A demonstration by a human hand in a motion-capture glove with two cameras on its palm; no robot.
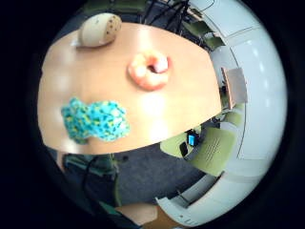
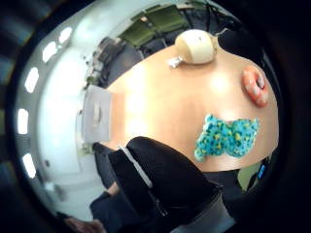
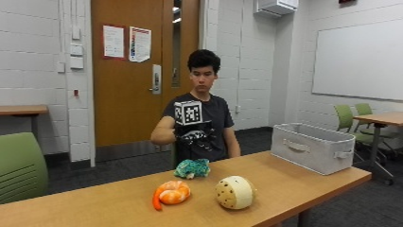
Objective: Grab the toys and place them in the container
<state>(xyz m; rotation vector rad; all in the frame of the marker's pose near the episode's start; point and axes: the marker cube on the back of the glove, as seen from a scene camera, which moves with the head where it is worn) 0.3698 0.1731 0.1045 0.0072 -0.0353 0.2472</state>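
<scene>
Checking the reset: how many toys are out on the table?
3, all on the table, none in the grey container: teal toy nearest the person, orange shrimp toy and cream cookie toy toward the camera.

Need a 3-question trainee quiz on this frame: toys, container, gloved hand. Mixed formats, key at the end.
1. True or false: the grey container already holds a toy.
2. Which toy lies nearest the person? A) the teal toy B) the orange shrimp toy C) the cream cookie toy
3. Fill in: the gloved right hand is raised above the table and holds ____.

Key: 1 false, as far as the outside view shows, all three toys lie on the table; 2 A; 3 nothing.
</scene>
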